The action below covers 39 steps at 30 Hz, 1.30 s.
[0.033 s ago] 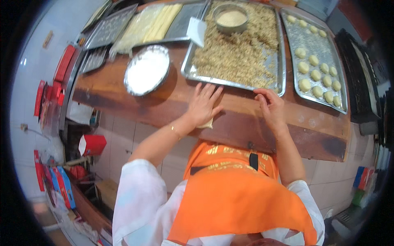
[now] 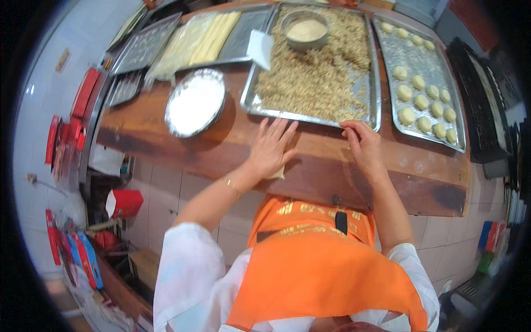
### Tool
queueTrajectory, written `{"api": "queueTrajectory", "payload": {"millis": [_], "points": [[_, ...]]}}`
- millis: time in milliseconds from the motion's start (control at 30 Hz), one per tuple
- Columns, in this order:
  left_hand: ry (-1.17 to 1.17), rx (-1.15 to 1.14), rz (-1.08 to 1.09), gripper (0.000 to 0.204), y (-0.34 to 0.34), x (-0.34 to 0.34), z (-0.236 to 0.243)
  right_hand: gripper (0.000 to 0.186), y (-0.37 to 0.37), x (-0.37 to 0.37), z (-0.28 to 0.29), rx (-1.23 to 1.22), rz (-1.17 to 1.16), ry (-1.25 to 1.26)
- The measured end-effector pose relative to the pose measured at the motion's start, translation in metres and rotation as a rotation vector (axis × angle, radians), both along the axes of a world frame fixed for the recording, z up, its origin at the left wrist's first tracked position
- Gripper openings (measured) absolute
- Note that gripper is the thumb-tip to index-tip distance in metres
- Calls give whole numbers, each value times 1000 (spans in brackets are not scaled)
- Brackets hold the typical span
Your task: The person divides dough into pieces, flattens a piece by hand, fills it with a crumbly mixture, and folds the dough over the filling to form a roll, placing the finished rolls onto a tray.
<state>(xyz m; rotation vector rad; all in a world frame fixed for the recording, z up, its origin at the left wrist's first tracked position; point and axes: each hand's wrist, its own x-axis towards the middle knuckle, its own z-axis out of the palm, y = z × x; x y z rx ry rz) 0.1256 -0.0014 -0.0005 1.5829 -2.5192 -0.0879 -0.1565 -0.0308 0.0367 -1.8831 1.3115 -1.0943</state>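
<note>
My left hand (image 2: 269, 146) lies flat with its fingers spread on the near part of the wooden table. A small piece of pale dough (image 2: 278, 174) shows from under its palm; the rest is covered. To the right, my right hand (image 2: 364, 145) has its fingers curled in beside the thumb, close to the near rim of a big metal tray (image 2: 310, 117). Whatever may be between those fingers is too small to make out. Crumbly brown filling (image 2: 310, 83) is spread in that tray, and a round metal bowl (image 2: 305, 33) of pale crumbs stands on it.
A bowl of white flour (image 2: 194, 102) stands at left on the wooden table (image 2: 409, 182). Behind it, a tray holds long dough strips (image 2: 215, 39) under plastic, beside a white scraper (image 2: 260, 50). Round dough pieces (image 2: 421, 102) sit on a right-hand tray (image 2: 428, 138).
The whole view has shifted slightly. Both hands keep nearly the same place and pose on the table.
</note>
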Motion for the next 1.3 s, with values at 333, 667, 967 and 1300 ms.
{"api": "queueTrajectory", "payload": {"millis": [333, 667, 967, 1300], "points": [[34, 46, 20, 78, 19, -1, -1, 74, -116, 45, -4, -112, 88, 967], [112, 1, 37, 72, 22, 0, -3, 26, -145, 45, -44, -313, 208, 867], [151, -43, 14, 68, 19, -3, -4, 27, -181, 25, -41, 403, -148, -32], [144, -43, 41, 65, 24, 0, -4, 40, -154, 32, -13, 499, 7, -539]]}}
